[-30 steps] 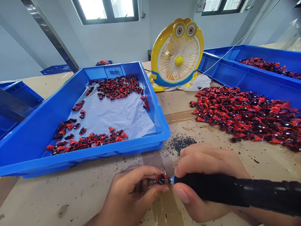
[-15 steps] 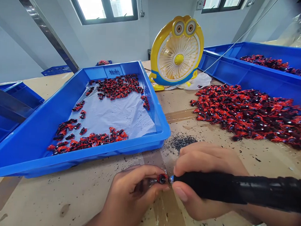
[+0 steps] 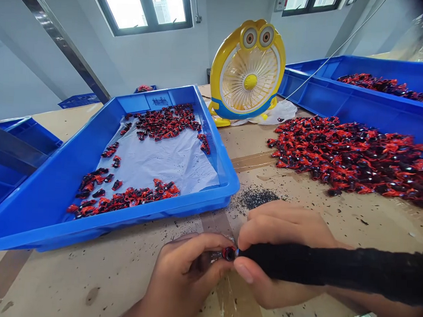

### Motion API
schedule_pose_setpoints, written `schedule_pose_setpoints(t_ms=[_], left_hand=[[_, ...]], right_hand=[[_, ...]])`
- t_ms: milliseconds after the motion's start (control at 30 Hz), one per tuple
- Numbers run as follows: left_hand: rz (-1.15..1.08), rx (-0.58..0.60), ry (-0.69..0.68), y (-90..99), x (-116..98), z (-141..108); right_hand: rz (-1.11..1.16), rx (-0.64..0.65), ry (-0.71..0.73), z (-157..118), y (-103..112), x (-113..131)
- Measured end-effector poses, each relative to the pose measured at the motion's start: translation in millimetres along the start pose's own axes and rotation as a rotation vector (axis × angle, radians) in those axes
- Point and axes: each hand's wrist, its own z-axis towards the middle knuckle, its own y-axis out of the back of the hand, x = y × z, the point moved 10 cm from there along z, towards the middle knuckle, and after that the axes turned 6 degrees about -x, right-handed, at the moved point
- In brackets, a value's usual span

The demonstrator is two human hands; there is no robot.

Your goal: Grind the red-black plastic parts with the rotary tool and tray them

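Observation:
My left hand (image 3: 183, 277) pinches a small red and black part (image 3: 228, 254) between thumb and fingers, low over the cardboard-covered table (image 3: 124, 262). My right hand (image 3: 284, 253) grips a black pen-like rotary tool (image 3: 332, 269) that runs off to the right; its tip is pressed into the part. A patch of black dust (image 3: 258, 197) lies just beyond my hands.
A blue tray (image 3: 228, 177) lined with white paper holds scattered red and black parts at the left. A large loose pile of the same parts (image 3: 346, 156) lies at the right. Behind stand a yellow cartoon desk fan (image 3: 249, 72) and another blue tray (image 3: 352, 105) with parts.
The tool has slid a little left, so its metal tip is now buried in the part. The view has tilted slightly; both hands stay in place.

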Motion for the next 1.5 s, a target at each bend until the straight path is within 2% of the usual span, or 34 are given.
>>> schedule_pose_setpoints(t_ms=[167,233,400,567,700,1000,1167,1500], left_hand=[[0.002,0.016,0.08,-2.1,11.2,-3.1],[0.014,0.012,0.102,-2.0,14.2,-4.2],[0.009,-0.014,0.093,0.0,12.1,-2.9],[0.022,-0.017,0.085,1.6,13.5,-2.9],[0.069,0.04,0.096,-1.3,19.4,-6.1],[0.074,0.068,0.088,-2.8,17.5,-6.1],[0.058,0.026,0.046,-0.2,12.2,-4.0],[0.044,-0.069,-0.032,5.9,-4.4,-0.3]], right_hand=[[-0.043,0.029,0.008,2.5,8.6,2.9],[-0.049,-0.004,-0.009,2.8,14.0,2.0],[-0.032,-0.137,-0.075,-3.5,19.4,-6.4],[-0.024,-0.143,-0.076,-5.8,18.1,-7.9],[-0.019,-0.148,-0.079,-4.3,19.3,-8.1],[-0.039,-0.12,-0.053,-3.5,14.4,-2.8],[-0.081,-0.009,0.005,-1.6,11.8,1.8],[-0.07,-0.007,-0.016,0.9,4.2,0.0]])
